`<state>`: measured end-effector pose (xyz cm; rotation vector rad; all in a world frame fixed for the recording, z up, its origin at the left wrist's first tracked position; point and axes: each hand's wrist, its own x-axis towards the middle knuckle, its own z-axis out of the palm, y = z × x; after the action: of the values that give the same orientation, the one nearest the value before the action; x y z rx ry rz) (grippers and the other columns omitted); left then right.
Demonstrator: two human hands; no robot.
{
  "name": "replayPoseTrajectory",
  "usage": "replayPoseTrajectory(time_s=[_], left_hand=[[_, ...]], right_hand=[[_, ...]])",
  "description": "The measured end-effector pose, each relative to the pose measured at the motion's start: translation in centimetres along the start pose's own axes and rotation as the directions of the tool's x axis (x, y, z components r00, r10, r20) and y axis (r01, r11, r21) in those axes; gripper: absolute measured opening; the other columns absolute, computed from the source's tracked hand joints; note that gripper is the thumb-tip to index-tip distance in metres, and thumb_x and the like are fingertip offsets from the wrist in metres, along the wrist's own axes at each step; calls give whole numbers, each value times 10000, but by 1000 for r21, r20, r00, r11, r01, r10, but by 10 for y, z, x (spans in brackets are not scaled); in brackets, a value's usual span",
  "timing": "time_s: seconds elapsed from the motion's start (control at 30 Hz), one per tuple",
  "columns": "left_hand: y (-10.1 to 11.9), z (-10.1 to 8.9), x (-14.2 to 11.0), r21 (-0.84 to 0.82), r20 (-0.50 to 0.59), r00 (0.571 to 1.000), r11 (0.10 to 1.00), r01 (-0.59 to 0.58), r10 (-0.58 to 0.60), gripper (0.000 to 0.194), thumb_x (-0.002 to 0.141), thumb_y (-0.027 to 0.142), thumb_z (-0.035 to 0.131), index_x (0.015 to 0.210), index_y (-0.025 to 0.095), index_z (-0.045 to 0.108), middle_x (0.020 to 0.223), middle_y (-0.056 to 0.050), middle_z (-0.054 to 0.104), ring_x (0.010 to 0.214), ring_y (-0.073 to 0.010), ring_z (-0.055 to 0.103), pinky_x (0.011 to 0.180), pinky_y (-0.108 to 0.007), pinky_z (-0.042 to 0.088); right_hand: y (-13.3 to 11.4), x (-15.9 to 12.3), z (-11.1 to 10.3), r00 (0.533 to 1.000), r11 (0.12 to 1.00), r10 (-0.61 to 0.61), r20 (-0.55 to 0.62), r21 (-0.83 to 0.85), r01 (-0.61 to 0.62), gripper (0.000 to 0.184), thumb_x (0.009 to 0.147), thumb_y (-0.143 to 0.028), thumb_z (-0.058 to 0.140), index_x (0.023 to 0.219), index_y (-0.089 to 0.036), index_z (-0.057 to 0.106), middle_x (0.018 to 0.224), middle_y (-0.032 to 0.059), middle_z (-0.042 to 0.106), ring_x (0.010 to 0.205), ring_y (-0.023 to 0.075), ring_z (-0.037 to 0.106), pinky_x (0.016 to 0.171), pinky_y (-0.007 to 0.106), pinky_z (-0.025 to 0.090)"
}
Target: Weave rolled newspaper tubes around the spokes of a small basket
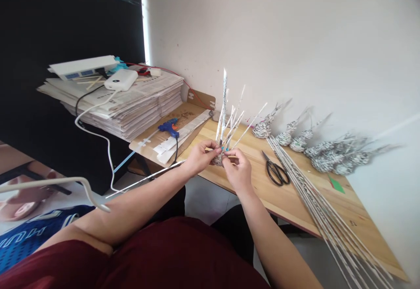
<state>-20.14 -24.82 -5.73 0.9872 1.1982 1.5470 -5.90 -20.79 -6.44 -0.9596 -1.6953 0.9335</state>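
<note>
Between my two hands is a small woven piece of rolled newspaper, its several paper tubes sticking upward and fanning out. My left hand pinches it from the left side, fingers bent near the base of the tubes. On the right, my right hand grips its edge with thumb and fingertips. A bit of blue shows at the tubes' base, close to my fingertips. One long paper tube runs out to the left beneath my left forearm. The underside of the weave is partly hidden by my hands.
Black-handled scissors lie right of my hands, beside a bundle of long paper tubes. Several finished-looking woven pieces line the wall. A blue glue gun rests at left, before a newspaper stack carrying a white power bank.
</note>
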Motion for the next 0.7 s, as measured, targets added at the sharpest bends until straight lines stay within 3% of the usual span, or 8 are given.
replayPoseTrajectory(time_s=[0.17, 0.33, 0.5, 0.7], left_hand=[[3, -9, -4, -5, -20, 999, 1000, -26, 26, 447, 682, 512, 848, 832, 164, 610, 676, 21, 645, 551, -92, 607, 574, -246, 561], [10, -20, -14, -55, -116, 991, 995, -80, 73, 540, 631, 471, 905, 901, 174, 543, 911, 14, 638, 612, -86, 635, 543, -242, 564], [19, -39, -29, -245, -99, 991, 968, 59, -86, 607, 619, 415, 943, 1019, 158, 565, 899, -8, 669, 736, -110, 674, 682, -258, 581], [28, -64, -51, -383, 45, 982, 905, 187, -184, 523, 710, 385, 904, 1116, 180, 646, 963, -43, 725, 837, -161, 713, 787, -352, 620]], right_hand=[[-6, -4, 9, 1000, 1000, -30, -3, 8, 30, 100, 789, -321, 683, 808, -226, 658, 849, 48, 737, 727, 208, 715, 618, 301, 557], [-9, -7, 21, 998, 997, -59, -8, 57, 59, 127, 808, -336, 684, 833, -218, 644, 876, 46, 738, 768, 206, 721, 705, 333, 594], [-21, -11, 33, 995, 987, -94, 21, 133, 90, 122, 831, -321, 696, 861, -208, 663, 891, 46, 730, 808, 199, 719, 732, 332, 599], [-40, -21, 49, 984, 974, -136, 114, 195, 112, 84, 849, -281, 694, 859, -206, 658, 904, 38, 716, 808, 182, 700, 698, 300, 593]])
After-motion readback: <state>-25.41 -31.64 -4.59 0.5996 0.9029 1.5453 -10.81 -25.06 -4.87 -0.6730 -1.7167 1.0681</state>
